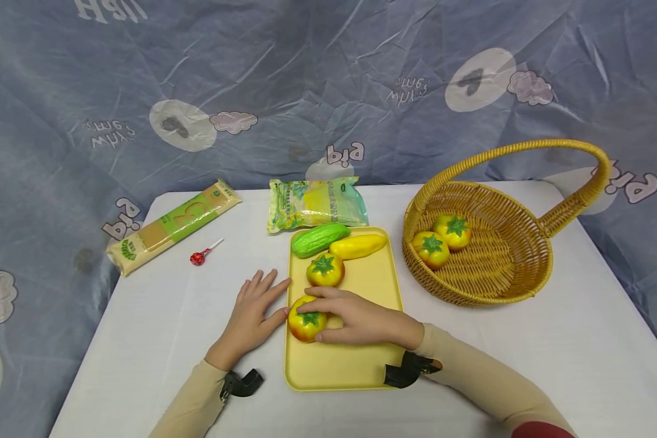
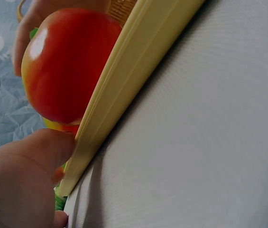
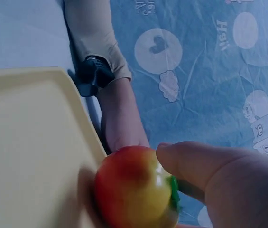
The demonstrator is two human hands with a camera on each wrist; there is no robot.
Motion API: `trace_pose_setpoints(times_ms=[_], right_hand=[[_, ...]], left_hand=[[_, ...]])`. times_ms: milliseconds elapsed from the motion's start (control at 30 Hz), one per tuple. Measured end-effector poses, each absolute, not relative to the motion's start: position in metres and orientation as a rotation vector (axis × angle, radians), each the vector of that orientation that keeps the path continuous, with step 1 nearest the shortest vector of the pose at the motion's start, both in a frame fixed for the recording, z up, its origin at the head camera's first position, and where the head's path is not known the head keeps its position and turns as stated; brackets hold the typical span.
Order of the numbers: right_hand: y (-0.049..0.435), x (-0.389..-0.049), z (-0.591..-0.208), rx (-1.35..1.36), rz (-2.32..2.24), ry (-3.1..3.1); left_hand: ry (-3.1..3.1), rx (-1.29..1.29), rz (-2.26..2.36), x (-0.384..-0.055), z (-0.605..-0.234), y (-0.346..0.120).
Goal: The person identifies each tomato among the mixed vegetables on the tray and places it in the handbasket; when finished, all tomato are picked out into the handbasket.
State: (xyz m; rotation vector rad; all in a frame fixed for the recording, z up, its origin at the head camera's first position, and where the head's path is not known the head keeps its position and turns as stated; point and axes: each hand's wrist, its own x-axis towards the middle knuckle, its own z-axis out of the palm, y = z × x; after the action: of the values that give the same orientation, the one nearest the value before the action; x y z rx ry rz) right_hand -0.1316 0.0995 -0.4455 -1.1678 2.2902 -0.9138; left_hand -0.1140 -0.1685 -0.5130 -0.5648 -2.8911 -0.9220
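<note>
A yellow-and-red toy tomato point(image 1: 301, 330) with a green star-shaped leaf top lies on the left side of a pale yellow tray point(image 1: 342, 371). My right hand point(image 1: 361, 316) grips it from the right, thumb on the near side and fingers over the top. In the right wrist view the thumb point(image 3: 190, 161) presses against the tomato point(image 3: 131, 190). My left hand point(image 1: 254, 319) lies with fingers spread beside the tray, its fingertips at the left rim. Just behind the gripped one sits another tomato point(image 1: 325, 271), with a green bumpy gourd point(image 1: 320, 239) and a yellow elongated vegetable point(image 1: 358, 246) beyond it.
To the right stands a wicker basket point(image 1: 498, 255) with a tall handle, holding two more tomatoes point(image 1: 442, 240). Behind the tray lies a green-yellow packet point(image 1: 317, 204). At the left are a long noodle-like pack point(image 1: 175, 225) and a red lollipop point(image 1: 198, 258).
</note>
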Motion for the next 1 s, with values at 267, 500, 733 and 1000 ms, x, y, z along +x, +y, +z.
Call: trace_pose_setpoints(times_ms=[267,500,733,1000], right_hand=[[0.096,-0.129,-0.453,-1.186,-0.956,2.285],[0.096,-0.124,-0.46,-1.176,-1.022,2.298],[0.095,-0.123,-0.466,-1.166,-1.078,2.305],[0.091,-0.121,-0.469,-1.159,-1.148,2.287]], left_hand=[[-2.904,-0.554,-0.925,-0.114,-0.51,-0.167],[-2.906,-0.552,-0.935,-0.114,-0.51,-0.166],[-2.902,-0.562,-0.938,-0.115,-0.512,-0.165],[-2.901,-0.559,-0.917,-0.114,-0.512,-0.167]])
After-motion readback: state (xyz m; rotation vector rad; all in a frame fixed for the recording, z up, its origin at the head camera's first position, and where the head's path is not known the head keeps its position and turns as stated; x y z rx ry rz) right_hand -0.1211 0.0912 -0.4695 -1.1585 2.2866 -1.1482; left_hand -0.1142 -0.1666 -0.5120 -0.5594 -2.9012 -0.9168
